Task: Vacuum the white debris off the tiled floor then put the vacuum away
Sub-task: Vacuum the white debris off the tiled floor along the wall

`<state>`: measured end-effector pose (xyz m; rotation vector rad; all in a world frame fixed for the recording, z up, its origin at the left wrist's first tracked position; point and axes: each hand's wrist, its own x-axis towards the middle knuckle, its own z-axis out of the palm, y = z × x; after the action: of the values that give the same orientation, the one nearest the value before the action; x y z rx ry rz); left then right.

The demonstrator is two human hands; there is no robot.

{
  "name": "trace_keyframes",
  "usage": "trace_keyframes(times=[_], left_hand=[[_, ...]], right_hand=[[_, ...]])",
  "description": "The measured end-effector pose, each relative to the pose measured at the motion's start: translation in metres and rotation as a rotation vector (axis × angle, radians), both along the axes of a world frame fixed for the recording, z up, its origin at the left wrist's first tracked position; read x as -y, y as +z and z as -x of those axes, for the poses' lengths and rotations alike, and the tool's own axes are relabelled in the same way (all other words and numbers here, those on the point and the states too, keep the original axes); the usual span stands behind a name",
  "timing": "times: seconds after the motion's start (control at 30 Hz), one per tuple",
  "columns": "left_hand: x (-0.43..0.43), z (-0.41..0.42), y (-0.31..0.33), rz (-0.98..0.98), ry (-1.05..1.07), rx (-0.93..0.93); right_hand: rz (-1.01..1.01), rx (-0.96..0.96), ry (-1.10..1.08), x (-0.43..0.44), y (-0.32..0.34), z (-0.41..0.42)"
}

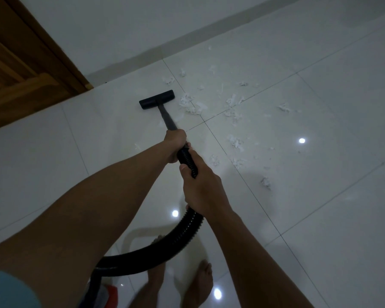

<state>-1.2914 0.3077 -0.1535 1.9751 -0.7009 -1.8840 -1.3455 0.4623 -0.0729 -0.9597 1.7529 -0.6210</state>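
Vacuuming was in hand: the left hand [176, 143] had its fingers curled round the wand [167, 117], the right hand [201, 190] round the hose [188, 160]. The floor head [157, 99] lay on the tiled floor [320, 218] just beside the white debris [190, 104], so a rightward pass appeared due next.

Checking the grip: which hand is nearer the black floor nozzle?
Left. The left hand grips the wand behind the floor nozzle; the right hand holds the ribbed hose farther back.
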Motion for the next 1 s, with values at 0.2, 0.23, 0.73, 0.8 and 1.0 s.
trace_keyframes(times=[0.2, 0.23, 0.73, 0.8, 1.0], left_hand=[[-0.024, 0.007, 0.003, -0.018, 0.017, -0.024], [-0.029, 0.009, 0.004, -0.024, 0.026, -0.03], [-0.112, 0.025, 0.013, -0.021, -0.011, -0.016], [-0.123, 0.022, 0.018, -0.029, -0.02, -0.021], [-0.146, 0.015, 0.023, -0.039, -0.021, -0.05]], right_hand=[[0.0, -0.011, 0.012, -0.022, 0.006, 0.013], [0.007, -0.01, 0.014, -0.027, 0.007, 0.016], [0.07, -0.106, 0.045, -0.108, 0.017, 0.031], [0.07, -0.104, 0.042, -0.118, 0.018, 0.027], [0.072, -0.068, 0.002, -0.141, 0.02, 0.019]])
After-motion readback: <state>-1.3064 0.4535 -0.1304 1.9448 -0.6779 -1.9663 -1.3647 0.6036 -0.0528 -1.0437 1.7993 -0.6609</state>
